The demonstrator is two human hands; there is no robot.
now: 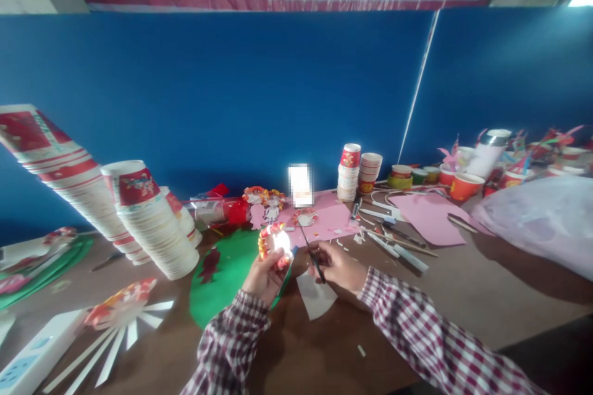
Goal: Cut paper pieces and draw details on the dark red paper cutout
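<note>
My left hand (pixel 265 276) grips a ring-shaped paper cutout (pixel 265 243) with a red and orange edge; its middle is washed out by glare. My right hand (pixel 340 264) is closed on a slim dark tool (pixel 317 262) with a thin pointed tip, whose exact kind I cannot make out. The tip points up and away, just right of the cutout and apart from it. Beneath the hands lie a green paper sheet (pixel 217 287) and a pale paper scrap (pixel 317 299). Beyond them, small patterned cutouts (pixel 306 217) rest on pink paper (pixel 331 207).
Tall leaning stacks of paper cups (pixel 157 228) stand at the left, near a white power strip (pixel 39 352) and a fringed cut cup (pixel 123 305). Pens (pixel 382 244) and another pink sheet (pixel 428 216) lie right. Decorated cups (pixel 467 186) and a plastic bag (pixel 542 216) sit further right.
</note>
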